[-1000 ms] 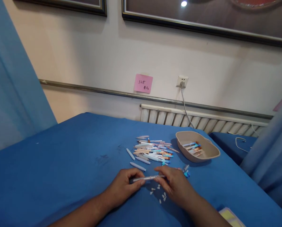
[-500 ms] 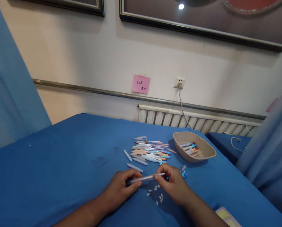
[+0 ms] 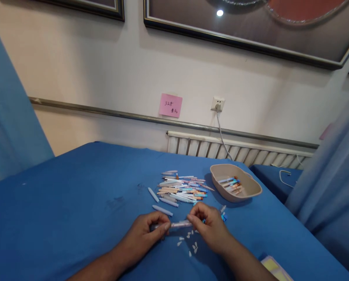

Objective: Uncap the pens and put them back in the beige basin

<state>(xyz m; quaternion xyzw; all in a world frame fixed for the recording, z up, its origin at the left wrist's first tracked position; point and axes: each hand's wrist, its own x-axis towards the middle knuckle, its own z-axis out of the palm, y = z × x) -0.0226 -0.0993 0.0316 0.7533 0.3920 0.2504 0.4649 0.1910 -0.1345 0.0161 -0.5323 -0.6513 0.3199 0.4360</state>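
Note:
Both my hands hold one slim translucent pen [image 3: 178, 225] level just above the blue table [image 3: 75, 203]. My left hand [image 3: 146, 234] pinches its left end, fingers curled. My right hand [image 3: 211, 228] pinches its right end between thumb and fingertips. Several small white caps [image 3: 188, 240] lie scattered on the cloth under the pen. Beyond my hands lies a pile of pens [image 3: 181, 187], white, orange and blue, with loose white barrels [image 3: 162, 210] to its left.
A beige tray [image 3: 252, 191] at the right holds several pens. Small blue pieces [image 3: 223, 216] lie by my right hand. A yellow pad [image 3: 275, 267] sits at the near right edge. Blue curtains hang on both sides; a radiator and a plugged-in cable run along the wall.
My hands have come closer together along the pen, so less of it shows between them. The camera has shifted slightly, moving the scene left.

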